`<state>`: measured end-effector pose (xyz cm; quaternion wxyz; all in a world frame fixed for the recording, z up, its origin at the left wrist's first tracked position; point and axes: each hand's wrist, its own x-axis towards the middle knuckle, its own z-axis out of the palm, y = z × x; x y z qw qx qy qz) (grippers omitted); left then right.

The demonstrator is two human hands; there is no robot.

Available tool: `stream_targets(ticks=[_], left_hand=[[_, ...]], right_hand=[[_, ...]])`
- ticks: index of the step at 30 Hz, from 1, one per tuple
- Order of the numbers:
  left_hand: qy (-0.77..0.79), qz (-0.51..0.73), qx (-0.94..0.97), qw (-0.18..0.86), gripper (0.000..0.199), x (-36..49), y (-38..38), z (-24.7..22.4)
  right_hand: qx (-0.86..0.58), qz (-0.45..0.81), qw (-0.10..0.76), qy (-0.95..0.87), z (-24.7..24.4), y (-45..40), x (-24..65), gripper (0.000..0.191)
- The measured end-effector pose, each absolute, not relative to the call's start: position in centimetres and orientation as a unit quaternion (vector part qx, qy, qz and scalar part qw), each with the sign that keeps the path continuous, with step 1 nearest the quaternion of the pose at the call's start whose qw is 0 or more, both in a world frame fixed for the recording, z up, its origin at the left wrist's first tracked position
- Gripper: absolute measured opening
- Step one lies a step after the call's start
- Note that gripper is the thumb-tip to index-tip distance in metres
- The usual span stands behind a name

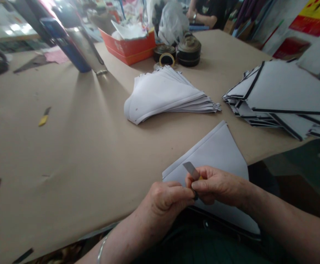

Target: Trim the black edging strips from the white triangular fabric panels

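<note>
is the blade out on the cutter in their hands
Out: the grey blade stands clear of the yellow cutter body, showing bare above the right hand.

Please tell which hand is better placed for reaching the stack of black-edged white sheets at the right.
Probably the right hand: it lies on that side, closer to the black-edged white sheets. The left hand is farther away, though both meet at a small grey metal blade.

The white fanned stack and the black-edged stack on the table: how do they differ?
The white fanned stack has plain white edges, while the black-edged stack has black strips along its edges. The white stack spreads in a tidy curved fan; the black-edged stack lies in looser, overlapping layers. Both are piles of flat white sheets on the tan-covered table.
</note>
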<state>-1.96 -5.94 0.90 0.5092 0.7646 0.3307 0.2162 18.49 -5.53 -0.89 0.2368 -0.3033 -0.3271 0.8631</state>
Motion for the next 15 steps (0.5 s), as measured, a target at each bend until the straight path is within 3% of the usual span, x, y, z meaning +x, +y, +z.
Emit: stream_targets(ticks=[6,10,15], left_hand=[[0.398,0.219,0.681,0.574,0.016,-1.6,-5.7,1.5],[0.449,0.107,0.549,0.697,0.014,-0.9,-5.2,1.9],[0.479,0.058,0.518,0.706,0.03,-0.3,-3.8,1.7]], right_hand=[[-0.333,0.85,0.255,-0.318,-1.1,-4.8,18.7,0.029],[-0.385,0.784,0.301,-0.382,-0.3,-4.0,19.0,0.03],[-0.5,0.634,0.336,-0.484,0.7,-1.7,21.9,0.025]])
